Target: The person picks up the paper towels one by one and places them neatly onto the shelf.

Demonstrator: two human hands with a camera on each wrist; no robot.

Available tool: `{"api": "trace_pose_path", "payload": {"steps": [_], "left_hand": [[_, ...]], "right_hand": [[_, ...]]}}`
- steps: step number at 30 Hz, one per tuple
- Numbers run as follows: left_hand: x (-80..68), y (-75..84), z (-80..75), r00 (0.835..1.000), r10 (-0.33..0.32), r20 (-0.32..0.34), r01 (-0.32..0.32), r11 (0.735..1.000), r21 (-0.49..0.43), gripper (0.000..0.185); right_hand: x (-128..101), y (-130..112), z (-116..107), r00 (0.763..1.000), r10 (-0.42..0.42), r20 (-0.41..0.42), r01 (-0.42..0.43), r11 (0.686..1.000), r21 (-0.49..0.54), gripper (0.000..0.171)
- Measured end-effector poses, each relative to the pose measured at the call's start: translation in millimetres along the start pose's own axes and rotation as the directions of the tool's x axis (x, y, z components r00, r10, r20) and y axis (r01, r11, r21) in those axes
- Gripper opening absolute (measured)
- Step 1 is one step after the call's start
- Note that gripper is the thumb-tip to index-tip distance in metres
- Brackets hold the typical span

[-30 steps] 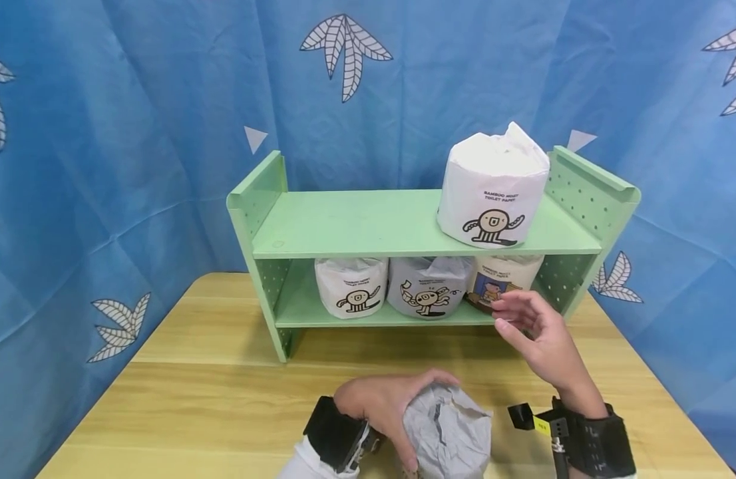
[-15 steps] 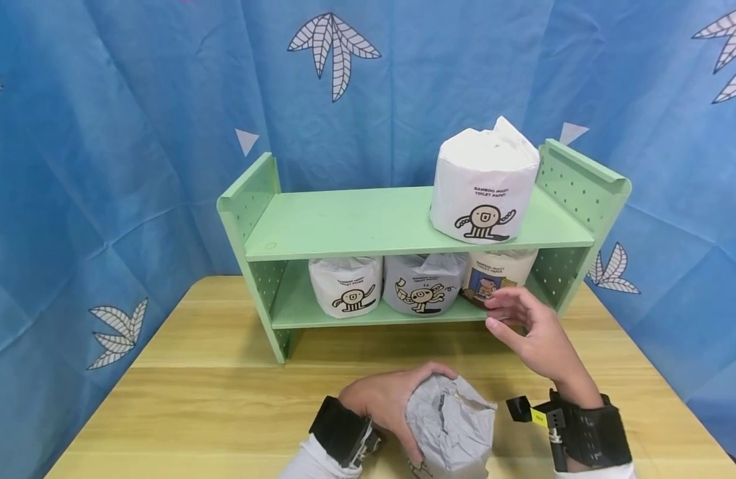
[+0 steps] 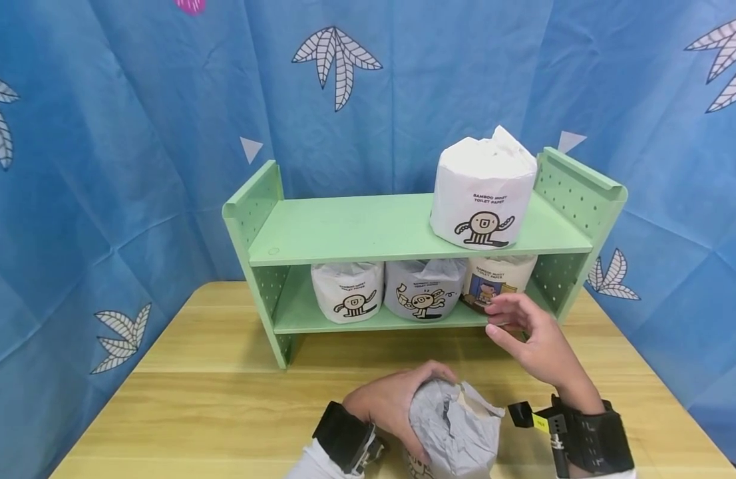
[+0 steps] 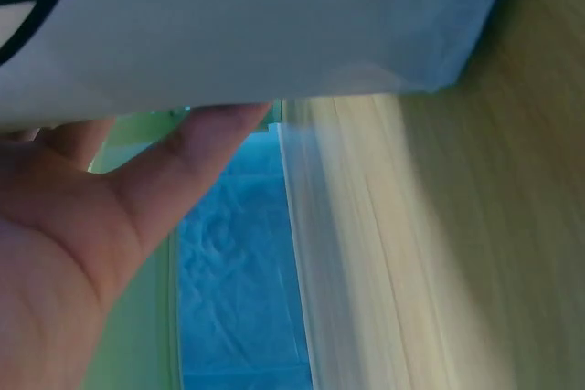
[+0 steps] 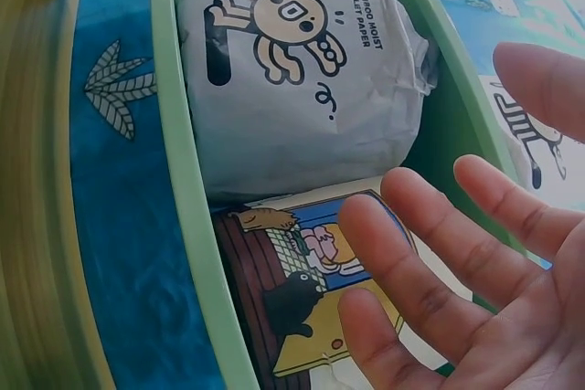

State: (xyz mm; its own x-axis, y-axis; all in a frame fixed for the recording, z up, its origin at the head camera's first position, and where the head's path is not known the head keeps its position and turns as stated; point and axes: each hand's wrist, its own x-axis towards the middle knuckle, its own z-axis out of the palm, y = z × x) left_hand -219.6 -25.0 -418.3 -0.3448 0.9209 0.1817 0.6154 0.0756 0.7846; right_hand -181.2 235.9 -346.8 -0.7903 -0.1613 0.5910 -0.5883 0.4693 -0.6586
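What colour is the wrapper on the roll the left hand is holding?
Grey, crumpled at the top, on the roll gripped by the left hand; clearest in the head view.

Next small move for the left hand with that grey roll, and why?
Probably lift the grey toilet roll toward the top shelf: the left hand grips it on the table, the lower shelf holds three rolls, and the top has room beside the white roll.

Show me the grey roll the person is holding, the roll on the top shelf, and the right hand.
grey roll point(image 3: 458, 432), head view, on its crumpled wrapper top.
roll on the top shelf point(image 3: 483, 193), head view, on its white front.
right hand point(image 3: 532, 336), head view, on the palm.
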Motion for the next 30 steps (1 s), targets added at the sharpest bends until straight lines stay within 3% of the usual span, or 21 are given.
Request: {"api": "trace_pose_path", "payload": {"steps": [8, 18, 24, 30], "left_hand": [[-1.3, 0.2, 1.1, 1.000, 0.030, 0.000, -0.030, 0.999, 0.013, 0.108], [-0.5, 4.4, 0.4, 0.998, 0.034, -0.060, -0.028, 0.995, 0.099, 0.106], [1.2, 4.7, -0.6, 0.997, 0.049, -0.068, -0.044, 0.996, 0.072, 0.103], [-1.5, 22.7, -5.9, 0.996, 0.038, -0.080, -0.032, 0.996, 0.082, 0.097]], "right_hand": [[-2, 2, 2, 1.000, 0.002, 0.002, -0.002, 1.000, -0.002, 0.034], [-1, 2, 0, 1.000, 0.013, -0.005, -0.013, 1.000, -0.018, 0.034], [0, 3, 0, 1.000, 0.011, 0.001, -0.011, 0.999, -0.031, 0.035], [1, 4, 1, 1.000, 0.022, 0.013, -0.021, 0.999, -0.027, 0.035]]}}
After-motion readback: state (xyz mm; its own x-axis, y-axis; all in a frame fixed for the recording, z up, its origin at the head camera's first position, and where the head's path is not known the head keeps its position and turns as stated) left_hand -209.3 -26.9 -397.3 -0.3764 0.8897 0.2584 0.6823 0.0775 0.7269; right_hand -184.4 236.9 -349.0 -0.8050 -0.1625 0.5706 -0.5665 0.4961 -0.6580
